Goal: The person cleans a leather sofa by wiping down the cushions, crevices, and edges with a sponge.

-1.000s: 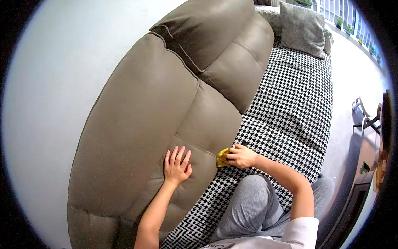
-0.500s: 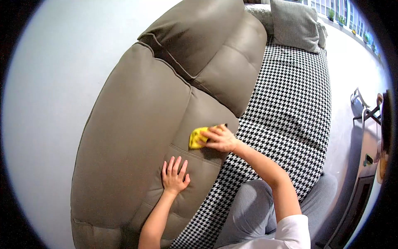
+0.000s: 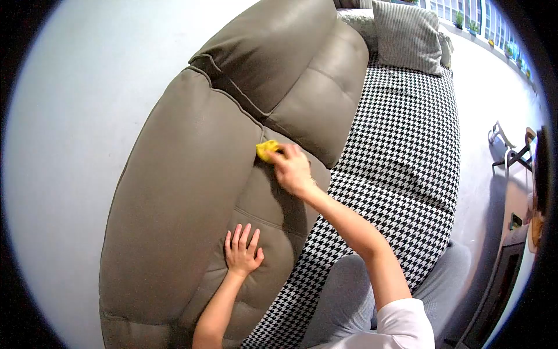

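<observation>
My right hand (image 3: 292, 168) grips a yellow cloth (image 3: 268, 150) with dark marks. The cloth presses against the upper part of a brown leather sofa back cushion (image 3: 273, 192), close to the seam with the neighbouring cushion. Part of the cloth is hidden by my fingers. Lower down, my left hand (image 3: 243, 251) lies flat on the same leather, fingers spread, holding nothing.
A black-and-white houndstooth cover (image 3: 401, 145) lies over the seat, under my legs. A grey ribbed pillow (image 3: 407, 38) rests at the far end. Off to the right stands a wooden cabinet or table (image 3: 517, 203), and potted plants (image 3: 474, 27) line a railing.
My right hand has moved the yellow cloth up and slightly left along the leather, towards the cushion seam. The left hand stays in place, with a slight shift of the whole view.
</observation>
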`<control>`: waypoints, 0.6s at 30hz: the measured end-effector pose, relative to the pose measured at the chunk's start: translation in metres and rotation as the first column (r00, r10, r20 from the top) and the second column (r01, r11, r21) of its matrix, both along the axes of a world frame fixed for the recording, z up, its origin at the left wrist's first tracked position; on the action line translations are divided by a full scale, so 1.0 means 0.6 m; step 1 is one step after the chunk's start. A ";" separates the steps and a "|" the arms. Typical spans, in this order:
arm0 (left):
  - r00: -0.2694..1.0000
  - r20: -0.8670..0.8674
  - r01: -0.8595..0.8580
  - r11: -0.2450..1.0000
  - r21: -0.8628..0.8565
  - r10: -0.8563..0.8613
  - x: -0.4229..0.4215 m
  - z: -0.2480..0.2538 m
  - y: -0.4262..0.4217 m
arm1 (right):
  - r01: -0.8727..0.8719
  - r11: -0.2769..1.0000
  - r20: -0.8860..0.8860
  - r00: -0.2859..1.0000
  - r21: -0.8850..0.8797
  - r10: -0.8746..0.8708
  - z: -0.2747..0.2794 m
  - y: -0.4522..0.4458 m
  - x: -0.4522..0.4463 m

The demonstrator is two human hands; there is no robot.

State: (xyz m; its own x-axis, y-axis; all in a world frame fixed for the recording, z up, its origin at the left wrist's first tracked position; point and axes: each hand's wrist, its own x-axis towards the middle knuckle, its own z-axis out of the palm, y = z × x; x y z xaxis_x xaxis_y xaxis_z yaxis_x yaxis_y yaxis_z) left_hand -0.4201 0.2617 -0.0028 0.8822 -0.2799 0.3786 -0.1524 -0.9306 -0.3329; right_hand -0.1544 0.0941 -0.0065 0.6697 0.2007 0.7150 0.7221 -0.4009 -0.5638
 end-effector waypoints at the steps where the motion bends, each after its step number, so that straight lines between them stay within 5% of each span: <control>1: 1.000 0.009 -0.010 1.000 0.009 0.010 0.001 0.000 -0.001 | 0.022 0.997 0.170 0.985 -0.068 -0.010 0.012 0.002 -0.017; 4: 1.000 0.017 -0.021 1.000 0.016 0.021 0.003 0.000 -0.003 | 0.008 0.988 0.153 0.988 0.157 -0.032 -0.046 -0.012 0.016; 8: 1.000 0.017 -0.014 1.000 0.006 0.014 0.001 -0.005 0.000 | 0.254 0.967 -0.228 0.944 0.031 -0.240 -0.166 -0.080 0.035; 11: 0.999 0.032 -0.006 1.000 0.009 0.006 0.003 -0.009 0.003 | 0.258 0.965 -0.465 0.849 -0.052 -0.252 -0.216 -0.116 0.001; 15: 1.000 0.019 -0.015 1.000 0.019 0.015 0.001 -0.007 0.002 | 0.074 0.997 -0.200 0.977 0.003 -0.072 -0.194 -0.131 -0.121; 18: 1.000 0.003 -0.005 1.000 0.008 0.005 0.000 -0.006 0.001 | -0.259 0.956 0.088 0.958 -0.135 0.272 -0.197 -0.169 -0.148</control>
State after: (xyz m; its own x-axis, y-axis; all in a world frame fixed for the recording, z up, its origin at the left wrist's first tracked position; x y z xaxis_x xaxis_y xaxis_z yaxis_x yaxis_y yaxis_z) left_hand -0.4201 0.2624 -0.0063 0.8822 -0.2789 0.3793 -0.1468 -0.9285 -0.3412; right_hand -0.2434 -0.0070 -0.1249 0.5029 0.4507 0.7375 0.8642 -0.2469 -0.4385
